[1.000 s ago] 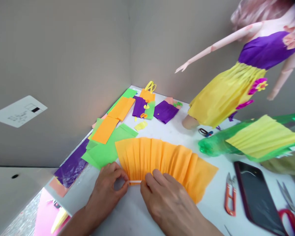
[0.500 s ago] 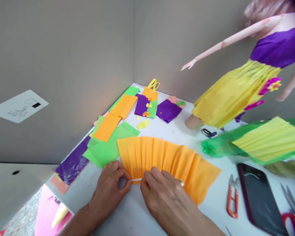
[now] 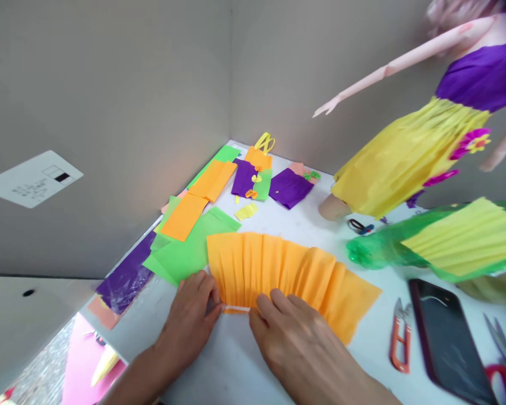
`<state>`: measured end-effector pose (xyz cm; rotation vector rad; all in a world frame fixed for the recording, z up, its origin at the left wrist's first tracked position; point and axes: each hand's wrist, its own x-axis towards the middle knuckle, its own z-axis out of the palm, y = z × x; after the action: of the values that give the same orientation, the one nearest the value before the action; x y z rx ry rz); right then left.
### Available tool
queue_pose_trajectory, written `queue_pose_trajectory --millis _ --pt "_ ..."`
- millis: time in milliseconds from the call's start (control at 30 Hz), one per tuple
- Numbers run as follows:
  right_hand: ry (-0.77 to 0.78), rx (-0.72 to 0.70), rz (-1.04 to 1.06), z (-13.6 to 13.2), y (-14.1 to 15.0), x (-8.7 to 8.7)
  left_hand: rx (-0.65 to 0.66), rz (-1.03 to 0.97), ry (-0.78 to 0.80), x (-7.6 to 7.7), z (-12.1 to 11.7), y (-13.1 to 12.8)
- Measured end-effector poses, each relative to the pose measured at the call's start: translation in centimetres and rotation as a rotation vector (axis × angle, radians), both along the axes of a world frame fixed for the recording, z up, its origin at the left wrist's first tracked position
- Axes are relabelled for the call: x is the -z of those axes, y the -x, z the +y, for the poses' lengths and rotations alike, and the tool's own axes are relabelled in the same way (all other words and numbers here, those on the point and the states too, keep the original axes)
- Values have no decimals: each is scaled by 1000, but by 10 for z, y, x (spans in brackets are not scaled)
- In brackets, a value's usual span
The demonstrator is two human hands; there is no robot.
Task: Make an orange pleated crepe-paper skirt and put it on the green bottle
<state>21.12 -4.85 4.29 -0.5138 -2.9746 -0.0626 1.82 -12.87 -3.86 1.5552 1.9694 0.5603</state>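
A fan of orange pleated crepe paper [image 3: 274, 261] lies on the white table, its narrow gathered edge towards me. Along that edge runs a thin white strip [image 3: 238, 309]. My left hand [image 3: 189, 323] pinches the left end of the strip and paper between thumb and forefinger. Curled over the gathered edge further right, my right hand [image 3: 299, 343] grips strip and paper with its fingertips, which are partly hidden beneath the hand. A short length of the strip shows between the hands; the rest is covered.
Green sheets [image 3: 194, 247] and orange sheets [image 3: 183, 216] lie behind my left hand. To the right are orange-handled snips [image 3: 400, 337], a phone [image 3: 451, 337], red-handled scissors [image 3: 504, 349] and a green plastic bottle [image 3: 375, 250]. A doll in a yellow skirt [image 3: 388, 163] stands at the back right.
My right hand has shifted slightly right along the gathered edge, so more of the white strip shows. The paper's left side has moved slightly right; my left hand stays at the left end.
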Motion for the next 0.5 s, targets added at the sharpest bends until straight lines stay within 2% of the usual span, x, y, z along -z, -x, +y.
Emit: queue_pose_trajectory --millis 100,267,367,500 --pt "57 28 -15 5 -17 -5 9 -8 14 -1 0 1" --pt "274 81 7 15 -57 -14 4 1 35 -2 -1 1" --pt "399 153 106 14 -74 -11 21 23 18 -1 -2 1" --pt "519 237 193 1 -77 2 116 94 -78 -4 0 5"
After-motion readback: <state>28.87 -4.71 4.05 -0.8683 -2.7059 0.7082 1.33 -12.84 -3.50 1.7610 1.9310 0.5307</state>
